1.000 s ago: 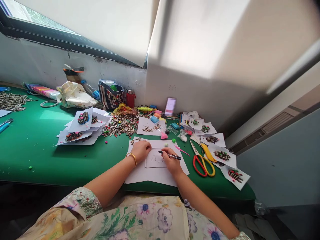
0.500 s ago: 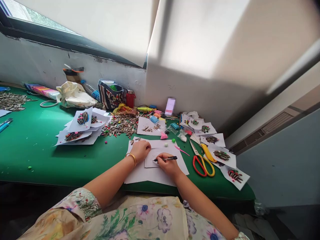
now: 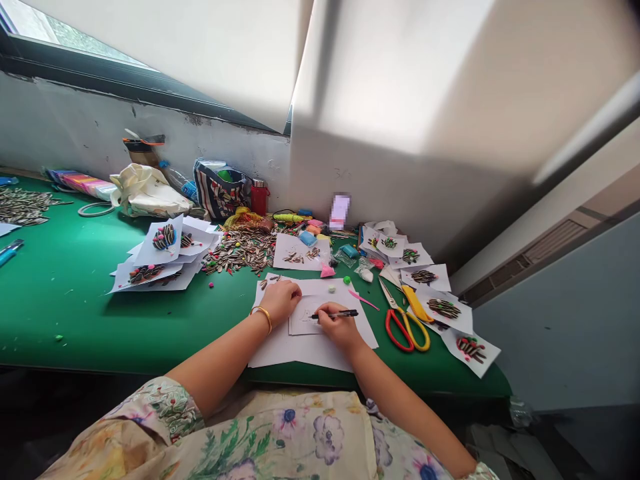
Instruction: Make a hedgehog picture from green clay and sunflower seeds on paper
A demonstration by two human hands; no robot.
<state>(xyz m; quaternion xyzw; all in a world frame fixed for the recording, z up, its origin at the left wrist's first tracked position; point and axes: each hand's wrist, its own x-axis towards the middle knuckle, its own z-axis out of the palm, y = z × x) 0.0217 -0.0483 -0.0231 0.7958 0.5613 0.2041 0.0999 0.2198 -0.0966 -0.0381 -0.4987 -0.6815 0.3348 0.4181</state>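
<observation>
My right hand (image 3: 339,327) is closed around a black pen (image 3: 345,313), its tip touching a small white sheet (image 3: 303,327) that bears thin drawn lines. At the left edge of that sheet my left hand (image 3: 281,300) lies on the paper with its fingers lowered, holding nothing that I can see; a gold bangle circles the wrist. Larger white sheets (image 3: 280,350) lie beneath both hands. By the left hand are a few sunflower seeds (image 3: 263,284). A pink plastic tool (image 3: 364,300) and green clay (image 3: 347,280) lie beyond the right hand.
Scissors (image 3: 407,330) and a yellow-handled cutter (image 3: 416,304) lie to the right, beside cards with seed pictures (image 3: 444,309). More such cards (image 3: 150,270) are stacked at left. Behind are a seed heap (image 3: 245,248), a red bottle (image 3: 259,198) and bags (image 3: 150,190).
My right hand and the pen have shifted slightly right across the small sheet, and more drawn lines show. My left hand stays in place.
</observation>
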